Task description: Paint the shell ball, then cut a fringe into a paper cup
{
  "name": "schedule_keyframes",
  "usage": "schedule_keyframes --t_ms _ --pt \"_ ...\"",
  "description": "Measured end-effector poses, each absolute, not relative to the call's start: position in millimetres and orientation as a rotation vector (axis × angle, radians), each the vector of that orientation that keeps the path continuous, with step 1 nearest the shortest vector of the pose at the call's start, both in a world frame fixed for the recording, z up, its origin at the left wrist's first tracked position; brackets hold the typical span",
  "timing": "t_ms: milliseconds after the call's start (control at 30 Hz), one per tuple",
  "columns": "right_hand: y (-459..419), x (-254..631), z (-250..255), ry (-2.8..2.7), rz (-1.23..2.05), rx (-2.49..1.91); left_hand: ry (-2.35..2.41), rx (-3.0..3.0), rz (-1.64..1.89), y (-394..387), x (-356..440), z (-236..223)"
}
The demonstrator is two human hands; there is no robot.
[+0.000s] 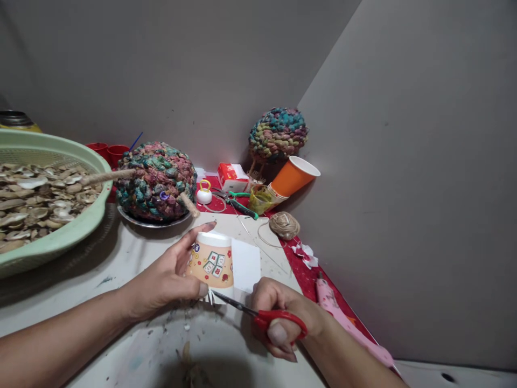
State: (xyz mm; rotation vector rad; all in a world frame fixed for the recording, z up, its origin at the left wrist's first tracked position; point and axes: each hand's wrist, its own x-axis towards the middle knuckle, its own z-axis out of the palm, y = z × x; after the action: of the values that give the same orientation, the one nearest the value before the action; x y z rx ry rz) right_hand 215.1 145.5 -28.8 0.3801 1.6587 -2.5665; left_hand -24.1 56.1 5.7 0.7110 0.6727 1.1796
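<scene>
My left hand [172, 285] grips a paper cup [212, 264] printed with tiles and red flowers, its fingers behind and the thumb in front. Thin slits run along the cup's lower white edge, leaving narrow strips near the thumb tip. My right hand [280, 318] is wrapped round the red handles of a pair of scissors [238, 305]. The dark blades reach the slit edge beside the left thumb. Behind the cup, on its right, lies a white card or paper piece [247, 264].
A green basket [91, 215] of shells stands left, beside a multicoloured shell-covered ball [157, 180] on a metal dish. Behind are pliers [242, 207], an orange cup [293, 178], a twine ball [285, 225] and a second ball [278, 132]. A pink glue gun [347, 318] lies right, near the wall.
</scene>
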Motion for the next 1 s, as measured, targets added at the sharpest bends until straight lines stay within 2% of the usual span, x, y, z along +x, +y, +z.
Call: schedule_keyframes --t_ms 200,1000 --pt "146.1 215.5 -28.7 1.746 -2.453 0.409 0.702 0.741 1.188 54.5 -24.8 3.5" --pt "147.4 213.6 -23.1 1.766 -2.430 0.378 0.694 0.736 1.183 54.3 -24.4 6.4"
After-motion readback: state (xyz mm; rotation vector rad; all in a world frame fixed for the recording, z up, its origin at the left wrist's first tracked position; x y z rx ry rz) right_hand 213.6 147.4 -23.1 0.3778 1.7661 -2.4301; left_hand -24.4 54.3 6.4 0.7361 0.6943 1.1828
